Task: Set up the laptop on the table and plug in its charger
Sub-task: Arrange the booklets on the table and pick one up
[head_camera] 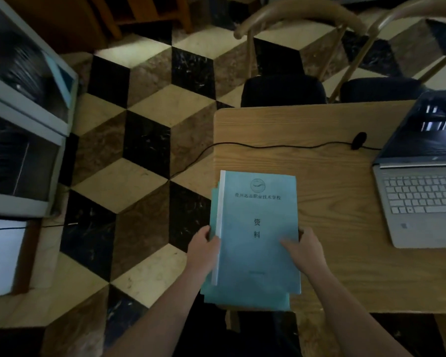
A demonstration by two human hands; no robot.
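Observation:
A silver laptop (422, 197) stands open at the right end of the wooden table (332, 191), screen lit. A black charger cable (268, 145) runs from its left side across the table, past a small black lump on the cable (359, 140), and drops off the left edge to the floor. A stack of teal folders (255, 235) lies at the table's front left corner, overhanging the edge. My left hand (204, 249) grips the stack's left edge. My right hand (304, 249) holds its right edge, thumb lying on the top cover.
Two chairs with curved wooden backs and dark seats (283, 90) stand behind the table. A grey shelf unit (23, 119) with dark equipment is at the left. The floor (144, 155) has a cube-pattern tiling.

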